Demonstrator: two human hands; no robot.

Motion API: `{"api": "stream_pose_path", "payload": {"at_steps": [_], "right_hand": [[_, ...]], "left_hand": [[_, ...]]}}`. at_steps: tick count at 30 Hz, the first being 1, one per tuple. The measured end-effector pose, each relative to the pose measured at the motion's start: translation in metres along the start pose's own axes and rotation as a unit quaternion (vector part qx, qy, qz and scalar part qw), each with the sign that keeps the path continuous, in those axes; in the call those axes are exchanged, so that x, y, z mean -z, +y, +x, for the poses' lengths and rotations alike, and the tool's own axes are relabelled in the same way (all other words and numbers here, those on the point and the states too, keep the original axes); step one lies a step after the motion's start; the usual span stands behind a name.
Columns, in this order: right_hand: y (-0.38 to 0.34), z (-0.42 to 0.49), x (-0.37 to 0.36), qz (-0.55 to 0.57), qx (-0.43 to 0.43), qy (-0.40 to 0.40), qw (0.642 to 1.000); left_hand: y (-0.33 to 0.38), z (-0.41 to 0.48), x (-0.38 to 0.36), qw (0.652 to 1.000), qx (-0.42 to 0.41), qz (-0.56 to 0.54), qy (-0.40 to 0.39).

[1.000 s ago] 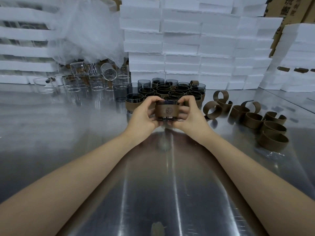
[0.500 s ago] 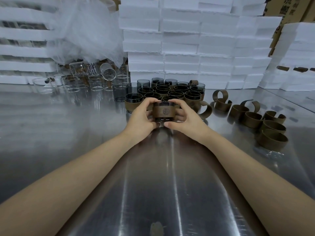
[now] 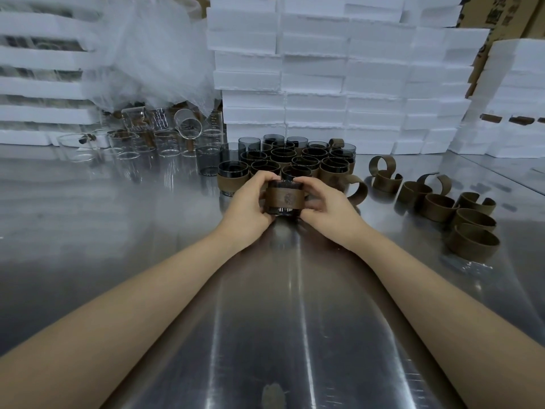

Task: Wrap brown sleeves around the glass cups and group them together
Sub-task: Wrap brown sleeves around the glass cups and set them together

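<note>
A dark glass cup (image 3: 283, 212) with a brown sleeve (image 3: 285, 198) around its middle stands on the steel table (image 3: 147, 231), just in front of the group of sleeved dark cups (image 3: 298, 160). My left hand (image 3: 249, 203) grips its left side and my right hand (image 3: 330, 206) grips its right side, fingers curled round the sleeve. Loose curled brown sleeves (image 3: 460, 214) lie to the right.
Clear glass cups (image 3: 153, 140) stand at the back left under a sheet of white foam wrap (image 3: 153, 48). Stacks of white foam blocks (image 3: 339, 69) fill the back. One open sleeve (image 3: 358, 187) lies right beside my right hand.
Both hands carried the sleeved cup forward and down toward the group of cups; it now stands on the table next to them.
</note>
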State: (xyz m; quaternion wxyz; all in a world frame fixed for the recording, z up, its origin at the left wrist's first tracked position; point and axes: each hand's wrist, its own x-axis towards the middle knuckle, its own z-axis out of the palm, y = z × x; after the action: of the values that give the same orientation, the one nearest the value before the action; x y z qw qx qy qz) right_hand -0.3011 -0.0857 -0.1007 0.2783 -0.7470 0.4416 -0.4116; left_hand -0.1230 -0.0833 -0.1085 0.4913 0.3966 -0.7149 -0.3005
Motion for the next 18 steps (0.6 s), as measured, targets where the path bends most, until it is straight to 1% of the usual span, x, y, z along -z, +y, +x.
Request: {"api": "stream_pose_path", "payload": {"at_steps": [2,5,7,10,13,15,16,17,18], "right_hand": [[0.000,0.000,0.000,0.008,-0.007,-0.010,1.000],[0.000,-0.002,-0.003,0.019,0.008,-0.012,1.000],[0.001,-0.001,-0.005,-0.002,0.023,-0.011,1.000],[0.002,0.002,-0.005,-0.054,0.042,0.017,0.998],[0.003,0.003,-0.004,-0.124,0.088,0.063,0.986],[0.000,0.001,-0.003,-0.139,0.118,0.084,0.980],[-0.002,0.000,-0.003,-0.139,0.135,0.084,0.977],[-0.004,-0.002,-0.005,-0.139,0.154,0.076,0.975],[-0.005,-0.003,-0.007,-0.142,0.171,0.057,0.973]], "left_hand": [[0.000,0.000,0.001,0.999,0.005,0.039,-0.007],[-0.001,0.001,0.001,0.995,0.014,0.082,-0.047],[-0.001,0.001,0.000,0.993,0.029,0.101,-0.062],[-0.003,0.002,-0.001,0.989,0.029,0.137,-0.042],[-0.002,0.002,0.001,0.989,0.003,0.144,0.027],[-0.001,0.003,0.009,0.981,-0.027,0.150,0.117],[-0.003,0.006,0.016,0.969,-0.041,0.174,0.170],[-0.008,0.009,0.025,0.953,-0.038,0.206,0.218],[-0.014,0.012,0.036,0.936,-0.010,0.239,0.257]]}}
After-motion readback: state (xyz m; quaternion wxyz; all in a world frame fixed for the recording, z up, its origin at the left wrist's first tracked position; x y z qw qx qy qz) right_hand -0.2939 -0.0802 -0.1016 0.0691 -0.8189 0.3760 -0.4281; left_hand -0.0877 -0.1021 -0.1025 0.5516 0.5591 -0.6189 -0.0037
